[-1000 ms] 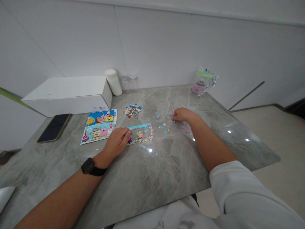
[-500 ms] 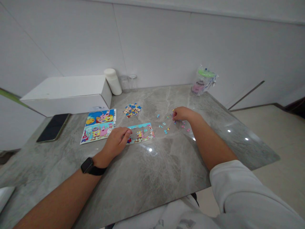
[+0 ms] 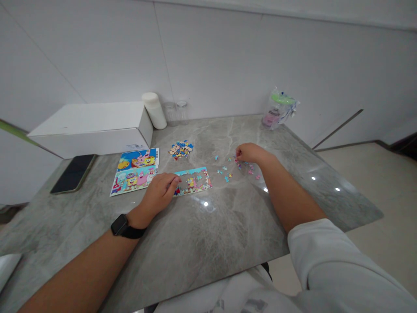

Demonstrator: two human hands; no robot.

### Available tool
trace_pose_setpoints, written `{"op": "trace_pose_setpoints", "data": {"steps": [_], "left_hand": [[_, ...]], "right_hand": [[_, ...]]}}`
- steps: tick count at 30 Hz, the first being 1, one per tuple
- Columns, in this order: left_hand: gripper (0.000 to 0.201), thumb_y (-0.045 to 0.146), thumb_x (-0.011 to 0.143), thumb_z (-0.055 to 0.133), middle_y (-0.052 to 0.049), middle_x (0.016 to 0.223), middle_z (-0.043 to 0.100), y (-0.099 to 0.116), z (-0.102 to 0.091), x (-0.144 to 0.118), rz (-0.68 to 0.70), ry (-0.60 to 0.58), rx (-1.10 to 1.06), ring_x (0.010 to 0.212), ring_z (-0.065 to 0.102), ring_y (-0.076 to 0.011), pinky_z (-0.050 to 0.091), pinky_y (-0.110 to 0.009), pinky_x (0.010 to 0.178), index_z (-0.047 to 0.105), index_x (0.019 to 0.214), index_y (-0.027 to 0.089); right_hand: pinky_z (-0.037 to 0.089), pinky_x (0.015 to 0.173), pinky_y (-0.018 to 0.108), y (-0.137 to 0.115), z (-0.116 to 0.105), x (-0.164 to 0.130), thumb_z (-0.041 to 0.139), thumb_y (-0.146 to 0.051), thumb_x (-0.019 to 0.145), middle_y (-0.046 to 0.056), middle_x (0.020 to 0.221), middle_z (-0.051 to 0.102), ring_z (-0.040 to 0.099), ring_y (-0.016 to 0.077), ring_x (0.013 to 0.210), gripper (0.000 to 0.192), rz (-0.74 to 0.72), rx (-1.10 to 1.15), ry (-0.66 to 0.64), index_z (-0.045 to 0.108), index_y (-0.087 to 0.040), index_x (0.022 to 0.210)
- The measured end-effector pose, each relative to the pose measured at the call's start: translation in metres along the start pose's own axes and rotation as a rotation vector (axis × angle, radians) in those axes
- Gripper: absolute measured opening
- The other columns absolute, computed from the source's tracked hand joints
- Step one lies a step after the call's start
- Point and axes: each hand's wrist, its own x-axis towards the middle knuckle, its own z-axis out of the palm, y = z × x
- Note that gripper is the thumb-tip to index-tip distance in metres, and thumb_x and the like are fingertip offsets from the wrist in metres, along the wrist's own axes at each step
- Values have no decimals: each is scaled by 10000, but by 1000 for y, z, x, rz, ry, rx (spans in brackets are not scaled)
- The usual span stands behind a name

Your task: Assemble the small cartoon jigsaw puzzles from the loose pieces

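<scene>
Puzzle pieces [image 3: 239,167] lie scattered loose on the grey bench [image 3: 211,234], just under and beside the right hand [image 3: 249,153]. That hand has drawn back a touch toward the far side of the scatter since a second ago, and its fingertips now pinch together over 1 small piece at the left edge of the group. The grip is narrow, thumb against forefinger, though the piece itself is too tiny to say for sure whether it is lifted or only touched. The left hand [image 3: 159,194] has barely moved; it stays curled, knuckles up, with its fingers resting on the left end of the half-built puzzle [image 3: 193,181], pinning it flat. So the shift looks like a pick from the loose pieces while the board is kept steady.

A second heap of pieces [image 3: 180,150] sits further back, well apart from both hands. 2 picture cards [image 3: 135,170] lie just left of the puzzle, a phone [image 3: 73,173] beyond them, and a white box [image 3: 93,128] against the wall with a white cylinder [image 3: 154,111] beside it. A wrapped bundle [image 3: 279,111] stands at the far right corner; its contents are hard to make out. The left palm is hidden, so nothing shows whether it holds a piece.
</scene>
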Motion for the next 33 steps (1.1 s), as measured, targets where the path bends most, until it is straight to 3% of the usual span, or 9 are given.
{"op": "trace_pose_setpoints", "data": {"steps": [8,13,18,22,28,33], "left_hand": [[429,482,1076,376,-72,890,729,5,-3,-1,-52,38,-59,882,667,-254,496,-390,841,692,944,223],[414,480,1115,295,-16,792,598,5,-3,-2,-214,262,-314,755,585,-192,463,-328,726,599,987,231],[398,517,1111,307,-10,805,556,0,-4,2,-275,429,-420,785,563,-187,473,-323,774,566,995,237],[406,529,1104,316,-16,804,559,-3,-3,4,-296,412,-437,784,562,-188,487,-332,789,571,989,235],[428,543,1103,310,-21,800,574,-3,-2,4,-303,381,-417,790,580,-191,509,-330,783,592,1004,238],[453,574,1093,297,-18,790,561,-2,-3,4,-296,366,-415,779,571,-195,496,-331,779,586,999,238]], "right_hand": [[477,778,254,-31,10,-3,745,-251,864,49,1093,808,730,199,964,274,-279,162,-61,776,-233,1135],[460,747,256,-41,15,-3,741,-230,842,42,1067,808,726,197,933,255,-313,126,-79,770,-233,1095],[452,725,254,-43,10,-7,738,-215,844,43,1038,807,718,189,902,197,-289,116,-121,769,-215,1038],[453,721,258,-43,8,-9,723,-211,848,51,1014,801,712,188,879,146,-292,119,-141,765,-207,988],[472,766,247,-38,16,-3,736,-180,821,47,1086,787,712,186,939,316,-319,177,-112,742,-223,1134],[479,781,256,-36,16,-1,739,-202,822,44,1061,794,712,191,922,258,-334,158,-123,778,-231,1075]]}}
